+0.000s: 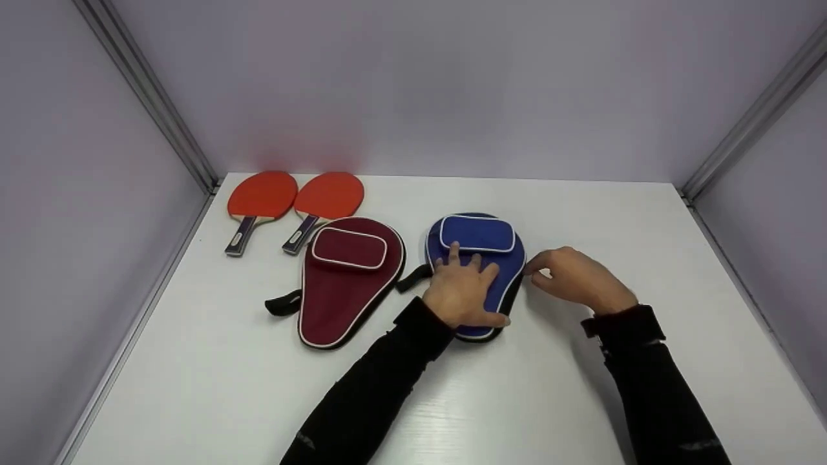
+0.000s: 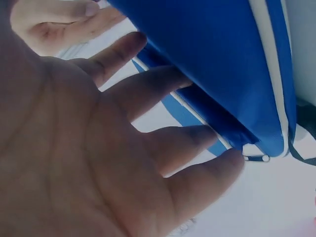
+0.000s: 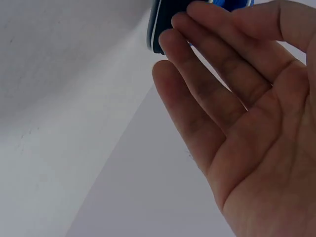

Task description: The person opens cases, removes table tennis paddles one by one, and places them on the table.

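A blue zip-up paddle case (image 1: 478, 232) with white piping and a front pocket lies flat on the table. My left hand (image 1: 460, 290) rests on its front, fingers spread, fingertips near the pocket's lower edge; the left wrist view shows the fingers against the blue fabric (image 2: 212, 54). At the case's right edge is my right hand (image 1: 575, 274), its index fingertip at the black side and the thumb slightly apart. In the right wrist view those fingers (image 3: 197, 94) look nearly straight beside the case's dark side (image 3: 170, 22). Any zipper pull there is too small to make out.
Left of the blue case lies a dark red paddle case (image 1: 342, 290) with a black strap (image 1: 283, 303). Two red table tennis paddles (image 1: 263, 195) lie at the back left, the nearer one close to the red case. Pale walls (image 1: 413, 90) enclose the white table (image 1: 213, 387).
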`<state>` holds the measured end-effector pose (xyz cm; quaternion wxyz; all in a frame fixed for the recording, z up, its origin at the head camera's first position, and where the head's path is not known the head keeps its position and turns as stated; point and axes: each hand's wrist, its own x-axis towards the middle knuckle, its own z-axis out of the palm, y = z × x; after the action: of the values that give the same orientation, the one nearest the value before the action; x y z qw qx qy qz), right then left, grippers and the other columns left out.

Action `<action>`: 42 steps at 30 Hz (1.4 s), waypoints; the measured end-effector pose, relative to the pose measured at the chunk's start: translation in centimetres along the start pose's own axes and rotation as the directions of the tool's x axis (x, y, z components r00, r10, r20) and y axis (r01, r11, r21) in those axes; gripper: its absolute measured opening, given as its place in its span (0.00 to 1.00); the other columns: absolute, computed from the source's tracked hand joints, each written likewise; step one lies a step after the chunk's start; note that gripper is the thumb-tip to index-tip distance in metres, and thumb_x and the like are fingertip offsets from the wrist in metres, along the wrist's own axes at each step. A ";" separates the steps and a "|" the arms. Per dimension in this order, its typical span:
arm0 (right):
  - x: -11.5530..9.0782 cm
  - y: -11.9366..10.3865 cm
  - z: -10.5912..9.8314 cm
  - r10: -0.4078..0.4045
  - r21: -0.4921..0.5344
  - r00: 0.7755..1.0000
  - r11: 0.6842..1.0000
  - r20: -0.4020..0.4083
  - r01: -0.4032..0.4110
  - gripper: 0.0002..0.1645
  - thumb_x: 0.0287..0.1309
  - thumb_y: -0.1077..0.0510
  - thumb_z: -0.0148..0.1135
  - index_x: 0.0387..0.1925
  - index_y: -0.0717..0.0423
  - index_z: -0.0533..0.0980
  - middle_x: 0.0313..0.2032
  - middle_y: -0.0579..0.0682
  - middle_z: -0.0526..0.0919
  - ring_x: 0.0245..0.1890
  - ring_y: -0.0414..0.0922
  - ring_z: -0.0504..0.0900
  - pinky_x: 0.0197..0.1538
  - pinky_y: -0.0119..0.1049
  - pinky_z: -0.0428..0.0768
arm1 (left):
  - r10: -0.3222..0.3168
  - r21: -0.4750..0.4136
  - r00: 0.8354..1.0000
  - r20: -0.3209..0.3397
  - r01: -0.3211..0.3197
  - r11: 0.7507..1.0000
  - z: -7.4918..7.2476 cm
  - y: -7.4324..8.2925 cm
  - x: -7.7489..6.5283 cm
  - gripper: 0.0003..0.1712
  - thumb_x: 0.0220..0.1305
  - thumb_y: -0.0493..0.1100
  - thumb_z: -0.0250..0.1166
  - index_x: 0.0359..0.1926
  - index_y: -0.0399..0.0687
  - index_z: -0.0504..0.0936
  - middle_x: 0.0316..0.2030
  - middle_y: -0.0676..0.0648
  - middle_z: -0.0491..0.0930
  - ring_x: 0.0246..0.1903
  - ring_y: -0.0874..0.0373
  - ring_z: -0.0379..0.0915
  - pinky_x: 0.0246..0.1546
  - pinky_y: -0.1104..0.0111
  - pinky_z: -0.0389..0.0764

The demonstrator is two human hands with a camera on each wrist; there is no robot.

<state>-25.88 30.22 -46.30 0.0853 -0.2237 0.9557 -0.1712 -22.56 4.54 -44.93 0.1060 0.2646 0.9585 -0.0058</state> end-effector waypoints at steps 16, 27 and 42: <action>-0.4 -0.2 -0.5 -0.045 0.074 0.998 0.996 0.032 0.042 0.23 0.82 0.63 0.60 0.68 0.60 0.90 0.67 0.61 0.94 0.74 0.64 0.90 0.79 0.68 0.84 | -0.027 -0.013 0.999 -0.023 0.027 1.000 0.6 0.2 0.5 0.62 0.72 0.73 0.74 0.95 0.52 0.62 0.92 0.37 0.64 0.91 0.22 0.57 0.80 0.43 0.86; -0.2 -0.5 0.0 -0.070 0.069 0.997 0.995 0.042 0.067 0.23 0.80 0.64 0.61 0.67 0.60 0.91 0.67 0.61 0.94 0.74 0.65 0.89 0.79 0.68 0.84 | 0.010 0.005 0.989 -0.147 -0.009 1.000 0.1 0.1 0.3 0.55 0.72 0.63 0.78 0.89 0.41 0.71 0.81 0.39 0.82 0.70 0.39 0.89 0.65 0.51 0.95; 0.5 -2.9 1.7 -0.200 0.048 0.978 0.979 0.065 0.197 0.19 0.79 0.65 0.64 0.61 0.55 0.94 0.58 0.53 0.98 0.61 0.54 0.97 0.66 0.59 0.93 | 0.080 -0.136 0.951 -0.298 -0.125 0.983 -1.1 -1.2 -0.4 0.36 0.77 0.44 0.74 0.80 0.39 0.79 0.65 0.41 0.91 0.59 0.45 0.94 0.58 0.54 0.96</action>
<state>-24.74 27.12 -46.84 0.1054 -0.3219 0.9214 -0.1906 -23.06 3.37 -43.83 -0.0162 0.3033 0.9461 0.1124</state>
